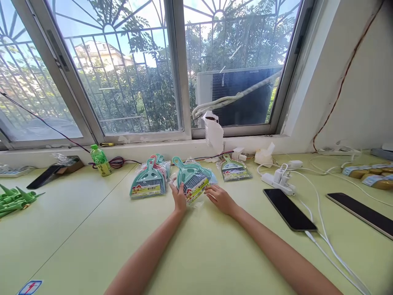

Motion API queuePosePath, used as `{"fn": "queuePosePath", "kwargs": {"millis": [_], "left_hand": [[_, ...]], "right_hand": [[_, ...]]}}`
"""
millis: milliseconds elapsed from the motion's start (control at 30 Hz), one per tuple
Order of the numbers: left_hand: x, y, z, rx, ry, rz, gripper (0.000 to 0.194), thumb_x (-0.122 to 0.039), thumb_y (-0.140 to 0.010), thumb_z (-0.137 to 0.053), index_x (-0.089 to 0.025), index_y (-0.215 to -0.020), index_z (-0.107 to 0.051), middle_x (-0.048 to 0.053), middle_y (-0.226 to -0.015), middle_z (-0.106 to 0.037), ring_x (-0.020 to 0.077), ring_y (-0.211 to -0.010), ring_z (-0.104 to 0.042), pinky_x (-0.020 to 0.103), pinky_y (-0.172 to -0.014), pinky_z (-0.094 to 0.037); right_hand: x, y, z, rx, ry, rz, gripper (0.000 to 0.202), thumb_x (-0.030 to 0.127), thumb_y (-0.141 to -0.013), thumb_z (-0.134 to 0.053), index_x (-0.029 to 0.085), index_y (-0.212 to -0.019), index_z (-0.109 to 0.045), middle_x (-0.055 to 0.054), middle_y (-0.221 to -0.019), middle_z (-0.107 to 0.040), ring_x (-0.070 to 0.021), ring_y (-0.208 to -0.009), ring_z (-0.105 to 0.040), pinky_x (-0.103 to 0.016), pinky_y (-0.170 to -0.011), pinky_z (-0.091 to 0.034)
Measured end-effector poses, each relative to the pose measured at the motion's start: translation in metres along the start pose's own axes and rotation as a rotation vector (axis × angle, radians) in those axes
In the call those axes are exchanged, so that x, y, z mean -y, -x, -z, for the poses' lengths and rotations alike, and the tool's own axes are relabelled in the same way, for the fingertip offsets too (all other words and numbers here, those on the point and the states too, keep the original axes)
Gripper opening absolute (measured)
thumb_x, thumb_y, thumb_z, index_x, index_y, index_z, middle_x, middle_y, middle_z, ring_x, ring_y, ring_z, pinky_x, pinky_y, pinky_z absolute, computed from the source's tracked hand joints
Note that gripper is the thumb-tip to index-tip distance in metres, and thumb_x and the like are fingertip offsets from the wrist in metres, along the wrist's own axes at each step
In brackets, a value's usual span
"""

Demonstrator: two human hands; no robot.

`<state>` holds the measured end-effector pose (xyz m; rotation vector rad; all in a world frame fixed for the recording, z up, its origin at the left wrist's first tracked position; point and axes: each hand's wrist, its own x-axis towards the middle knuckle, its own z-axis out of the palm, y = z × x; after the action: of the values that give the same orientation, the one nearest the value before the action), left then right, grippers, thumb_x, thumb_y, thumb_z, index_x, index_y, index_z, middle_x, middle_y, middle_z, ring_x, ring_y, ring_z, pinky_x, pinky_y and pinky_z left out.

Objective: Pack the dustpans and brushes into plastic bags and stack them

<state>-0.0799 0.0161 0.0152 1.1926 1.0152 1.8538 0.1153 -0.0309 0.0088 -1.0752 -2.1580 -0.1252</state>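
A teal dustpan-and-brush set (pixel 190 177) in clear wrapping with a yellow-green label is tilted up a little above the table. My left hand (pixel 179 196) holds its lower left edge, thumb in front. My right hand (pixel 219 198) has its curled fingers on the lower right edge by the label. Left of my hands lies a stack of similar wrapped sets (pixel 149 180), teal on top with red ones behind. Another wrapped set with a light green rim (pixel 235 169) lies behind my right hand.
The pale green table (pixel 101 246) bears a green bottle (pixel 100 160), green plastic pieces (pixel 15 200) at far left, a power strip (pixel 278 182) with white cables, and two phones (pixel 288 209) at right. Crumpled white paper (pixel 214 133) stands by the window.
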Motion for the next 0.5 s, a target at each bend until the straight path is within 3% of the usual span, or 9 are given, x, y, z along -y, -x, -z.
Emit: {"fn": "queuePosePath", "kwargs": {"millis": [133, 300, 400, 500], "left_hand": [[-0.005, 0.013, -0.006, -0.020, 0.067, 0.010, 0.047, -0.046, -0.084, -0.057, -0.022, -0.123, -0.046, 0.009, -0.131, -0.052, 0.0229, -0.125, -0.047, 0.035, -0.105, -0.038], [-0.015, 0.030, -0.014, 0.014, 0.132, 0.053, 0.054, -0.056, -0.088, -0.048, -0.024, -0.130, -0.040, 0.010, -0.136, -0.048, 0.0222, -0.126, -0.047, 0.036, -0.105, -0.039], [-0.016, 0.031, -0.014, 0.066, 0.152, 0.064, 0.056, -0.061, -0.088, -0.043, -0.025, -0.131, -0.041, 0.009, -0.131, -0.053, 0.0222, -0.122, -0.051, 0.035, -0.100, -0.042], [-0.011, 0.027, -0.011, 0.155, 0.054, 0.068, 0.055, -0.064, -0.085, -0.045, -0.022, -0.120, -0.054, 0.009, -0.115, -0.062, 0.0251, -0.114, -0.055, 0.037, -0.092, -0.046]], "right_hand": [[-0.002, 0.000, -0.004, 0.017, -0.019, -0.051, 0.028, 0.028, -0.097, -0.039, 0.022, -0.092, -0.066, -0.007, -0.099, -0.067, -0.0219, -0.100, -0.058, -0.039, -0.089, -0.048], [-0.016, -0.002, -0.006, -0.116, -0.244, -0.326, 0.033, 0.043, -0.093, -0.043, 0.022, -0.081, -0.065, -0.007, -0.091, -0.066, -0.0213, -0.090, -0.059, -0.035, -0.081, -0.046], [-0.026, -0.004, -0.007, -0.181, -0.512, -0.543, 0.035, 0.055, -0.083, -0.053, 0.021, -0.075, -0.060, -0.004, -0.078, -0.064, -0.0179, -0.072, -0.057, -0.031, -0.066, -0.044], [-0.038, -0.006, -0.011, -0.181, -0.835, -0.718, 0.043, 0.060, -0.065, -0.067, 0.021, -0.082, -0.057, 0.000, -0.071, -0.062, -0.0158, -0.064, -0.054, -0.026, -0.054, -0.037]]}}
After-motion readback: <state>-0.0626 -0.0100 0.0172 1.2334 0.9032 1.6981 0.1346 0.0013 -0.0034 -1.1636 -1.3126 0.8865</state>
